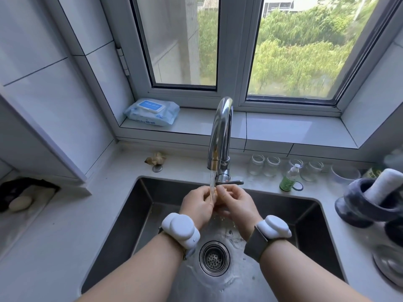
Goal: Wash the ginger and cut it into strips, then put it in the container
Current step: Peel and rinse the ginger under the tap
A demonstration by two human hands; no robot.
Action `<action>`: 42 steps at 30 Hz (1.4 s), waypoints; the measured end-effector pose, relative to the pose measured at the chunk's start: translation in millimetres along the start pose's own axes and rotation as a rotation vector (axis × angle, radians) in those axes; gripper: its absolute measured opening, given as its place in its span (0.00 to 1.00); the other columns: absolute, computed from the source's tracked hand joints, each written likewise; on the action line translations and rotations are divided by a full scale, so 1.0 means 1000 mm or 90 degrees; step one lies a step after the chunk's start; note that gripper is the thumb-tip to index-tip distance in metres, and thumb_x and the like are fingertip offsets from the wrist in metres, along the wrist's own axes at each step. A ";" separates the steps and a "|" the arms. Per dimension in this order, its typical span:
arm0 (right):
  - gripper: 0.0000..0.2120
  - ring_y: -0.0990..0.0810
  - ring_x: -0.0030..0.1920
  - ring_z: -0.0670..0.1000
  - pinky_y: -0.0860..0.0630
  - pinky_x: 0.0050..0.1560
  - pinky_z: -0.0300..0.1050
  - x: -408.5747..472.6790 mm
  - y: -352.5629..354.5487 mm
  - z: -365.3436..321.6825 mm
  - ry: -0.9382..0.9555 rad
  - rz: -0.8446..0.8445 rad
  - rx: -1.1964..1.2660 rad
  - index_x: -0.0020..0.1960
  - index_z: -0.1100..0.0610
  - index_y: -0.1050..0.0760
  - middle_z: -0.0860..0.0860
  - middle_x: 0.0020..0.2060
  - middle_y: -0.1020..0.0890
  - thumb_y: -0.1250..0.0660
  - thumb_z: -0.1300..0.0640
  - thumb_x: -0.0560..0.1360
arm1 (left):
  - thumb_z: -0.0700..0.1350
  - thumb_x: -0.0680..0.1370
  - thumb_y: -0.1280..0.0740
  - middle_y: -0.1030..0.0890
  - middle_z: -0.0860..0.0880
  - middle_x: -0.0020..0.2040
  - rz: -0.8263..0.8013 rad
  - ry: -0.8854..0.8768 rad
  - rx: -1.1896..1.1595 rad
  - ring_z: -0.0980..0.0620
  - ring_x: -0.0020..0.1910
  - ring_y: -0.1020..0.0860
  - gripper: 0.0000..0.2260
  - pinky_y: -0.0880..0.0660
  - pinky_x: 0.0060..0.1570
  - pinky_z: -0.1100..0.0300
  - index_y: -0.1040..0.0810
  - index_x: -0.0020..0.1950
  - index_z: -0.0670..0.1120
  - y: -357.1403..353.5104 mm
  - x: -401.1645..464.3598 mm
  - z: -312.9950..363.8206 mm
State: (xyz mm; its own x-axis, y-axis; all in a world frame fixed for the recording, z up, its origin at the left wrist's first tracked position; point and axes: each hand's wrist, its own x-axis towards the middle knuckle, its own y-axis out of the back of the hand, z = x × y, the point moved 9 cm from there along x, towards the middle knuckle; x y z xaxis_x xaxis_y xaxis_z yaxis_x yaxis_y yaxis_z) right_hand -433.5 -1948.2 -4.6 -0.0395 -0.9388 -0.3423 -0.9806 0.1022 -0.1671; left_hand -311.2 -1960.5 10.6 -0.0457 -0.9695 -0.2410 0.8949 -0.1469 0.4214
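2 hands [218, 203] hide ginger [214, 198] (under water).

I'm looking at a home kitchen: steel sink [122, 232] with running tap [220, 136], white bench [65, 225], tiled wall [43, 73], jars [265, 165] below the window [301, 46].

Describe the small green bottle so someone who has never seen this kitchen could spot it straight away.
Start at the faucet behind the sink and look right along the counter below the windowsill. A row of clear glass jars stands there, and the green bottle stands just in front of them, nearest the sink's back right corner. It alone has a green label and a white cap; the jars are clear and open-topped.
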 end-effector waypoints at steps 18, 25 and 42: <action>0.08 0.16 0.48 0.59 0.17 0.51 0.51 0.004 -0.001 0.010 -0.019 0.020 0.056 0.53 0.65 0.22 0.65 0.50 0.17 0.29 0.62 0.76 | 0.43 0.77 0.32 0.17 0.50 0.51 0.118 -0.044 0.065 0.53 0.52 0.20 0.11 0.25 0.56 0.59 0.19 0.59 0.47 0.022 0.002 0.006; 0.11 0.18 0.50 0.57 0.18 0.54 0.49 0.005 -0.006 0.013 -0.064 -0.021 0.131 0.60 0.68 0.26 0.64 0.53 0.19 0.33 0.65 0.78 | 0.38 0.80 0.37 0.16 0.46 0.49 0.103 0.038 -0.154 0.49 0.49 0.19 0.09 0.22 0.50 0.63 0.18 0.49 0.47 0.028 0.004 -0.014; 0.11 0.22 0.38 0.47 0.25 0.37 0.39 -0.012 -0.008 0.025 -0.066 -0.062 0.033 0.61 0.65 0.29 0.55 0.43 0.20 0.38 0.59 0.82 | 0.36 0.75 0.31 0.15 0.47 0.44 0.052 0.028 -0.248 0.54 0.41 0.18 0.07 0.21 0.42 0.63 0.17 0.51 0.45 0.015 -0.025 -0.013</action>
State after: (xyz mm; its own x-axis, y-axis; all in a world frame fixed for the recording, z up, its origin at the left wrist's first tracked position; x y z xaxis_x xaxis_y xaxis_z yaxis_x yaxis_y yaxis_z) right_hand -419.9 -1929.3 -22.4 0.0776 -0.9062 -0.4157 -0.9674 0.0324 -0.2511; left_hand -290.9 -1935.6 11.6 0.0443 -0.9643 -0.2611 0.9966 0.0244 0.0791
